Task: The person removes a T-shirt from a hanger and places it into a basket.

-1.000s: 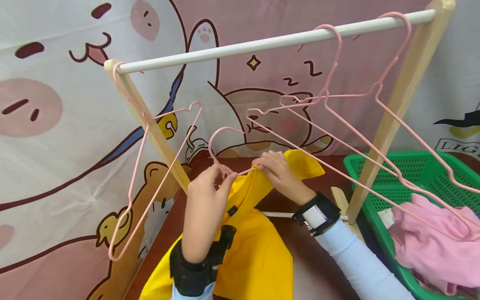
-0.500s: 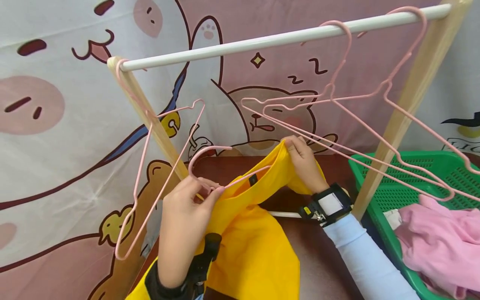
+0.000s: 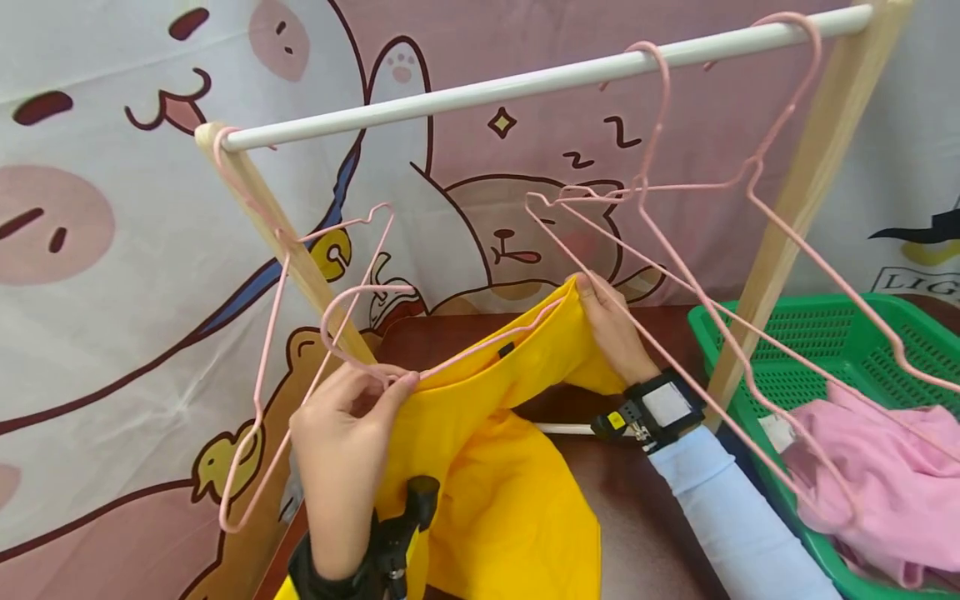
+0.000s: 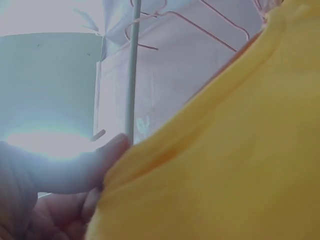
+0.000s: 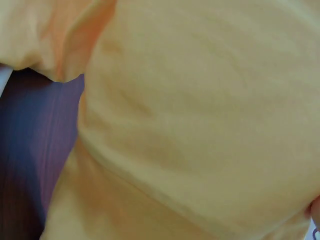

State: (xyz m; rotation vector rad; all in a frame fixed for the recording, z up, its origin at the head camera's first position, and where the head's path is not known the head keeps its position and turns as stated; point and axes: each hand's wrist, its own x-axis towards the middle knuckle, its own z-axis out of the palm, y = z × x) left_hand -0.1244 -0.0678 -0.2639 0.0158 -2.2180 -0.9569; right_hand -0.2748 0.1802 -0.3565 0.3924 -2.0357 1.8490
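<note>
A yellow T-shirt (image 3: 517,492) hangs between both hands, its neckline stretched wide and a dark label showing inside. My left hand (image 3: 348,425) pinches a pink clothes hanger (image 3: 327,321) at the base of its hook, right at the near end of the neckline. One arm of that hanger runs inside the neck opening towards the far side. There, my right hand (image 3: 609,329) grips the shirt's neckline edge. Yellow cloth (image 5: 200,115) fills most of the right wrist view. In the left wrist view, thumb and fingers meet at the shirt's edge (image 4: 150,155).
A white rail (image 3: 450,98) on wooden posts (image 3: 810,192) carries several pink hangers, one at the left end (image 3: 262,367) and others at the right. A green basket (image 3: 708,329) with pink clothing (image 3: 877,475) stands at the right on the brown table (image 3: 637,492).
My right hand has left the hanger, moved right and pulled the neckline wide. The left hand has shifted left and down with the hanger, whose arm now shows along the opening.
</note>
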